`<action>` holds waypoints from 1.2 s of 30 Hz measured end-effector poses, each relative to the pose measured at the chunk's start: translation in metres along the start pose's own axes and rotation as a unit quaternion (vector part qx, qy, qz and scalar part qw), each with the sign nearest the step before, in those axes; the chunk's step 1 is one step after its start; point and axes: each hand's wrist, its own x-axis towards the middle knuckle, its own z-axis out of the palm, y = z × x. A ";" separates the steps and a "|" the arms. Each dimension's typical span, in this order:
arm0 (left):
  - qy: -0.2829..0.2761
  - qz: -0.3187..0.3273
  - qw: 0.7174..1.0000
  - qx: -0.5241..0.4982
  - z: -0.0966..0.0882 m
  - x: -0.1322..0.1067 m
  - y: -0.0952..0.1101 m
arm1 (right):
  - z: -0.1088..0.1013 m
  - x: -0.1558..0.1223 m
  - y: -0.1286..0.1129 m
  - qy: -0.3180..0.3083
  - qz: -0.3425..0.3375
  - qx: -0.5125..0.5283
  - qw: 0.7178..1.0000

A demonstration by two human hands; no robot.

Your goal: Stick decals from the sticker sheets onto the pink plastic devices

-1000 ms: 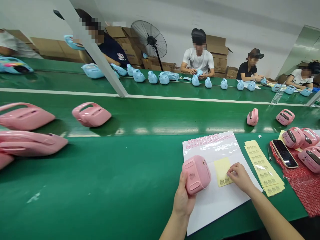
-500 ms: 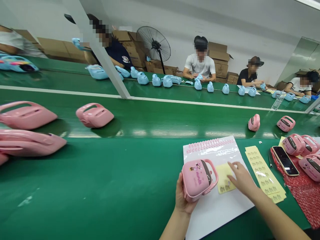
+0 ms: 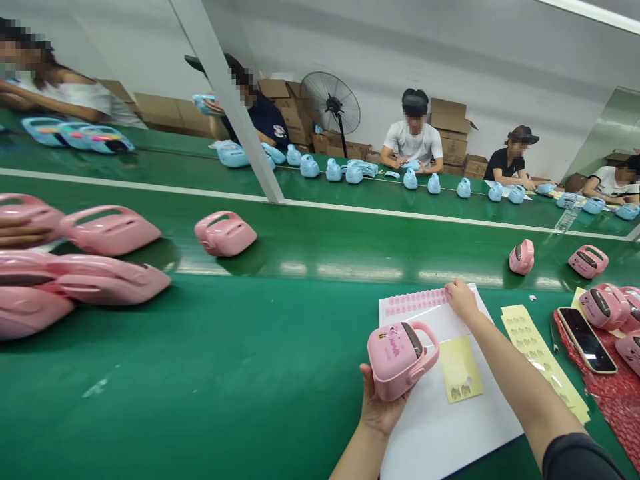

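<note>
Looking now across green tabletop (image 3: 240, 373), past slanting white post (image 3: 231, 100) at left, to fan (image 3: 320, 100), cardboard boxes (image 3: 449, 130) and pale far wall (image 3: 490, 73).

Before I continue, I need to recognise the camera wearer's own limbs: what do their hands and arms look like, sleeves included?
The left hand and right hand wear no gloves, and no watch or bracelet shows on either wrist. Both forearms are uncovered where visible. A dark, plain-looking sleeve shows on the right arm; the left sleeve is out of view.
</note>
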 end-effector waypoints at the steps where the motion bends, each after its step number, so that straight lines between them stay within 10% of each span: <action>1: 0.008 0.004 1.000 -0.002 0.000 -0.001 -0.001 | -0.001 -0.004 0.000 0.012 0.002 0.019 1.000; 7: 0.124 0.070 0.989 -0.039 0.006 -0.005 -0.002 | -0.003 -0.067 -0.028 0.054 -0.009 0.161 0.985; 13: 0.182 0.125 0.975 -0.038 0.007 -0.004 -0.006 | 0.003 -0.133 -0.083 0.027 -0.017 0.413 0.910; 24: 0.252 0.125 0.959 -0.042 0.014 -0.003 -0.010 | -0.010 -0.134 -0.091 -0.009 0.000 0.408 0.913; 36: 0.280 0.124 0.951 -0.053 0.019 -0.001 -0.011 | -0.003 -0.141 -0.099 0.162 -0.138 0.230 0.950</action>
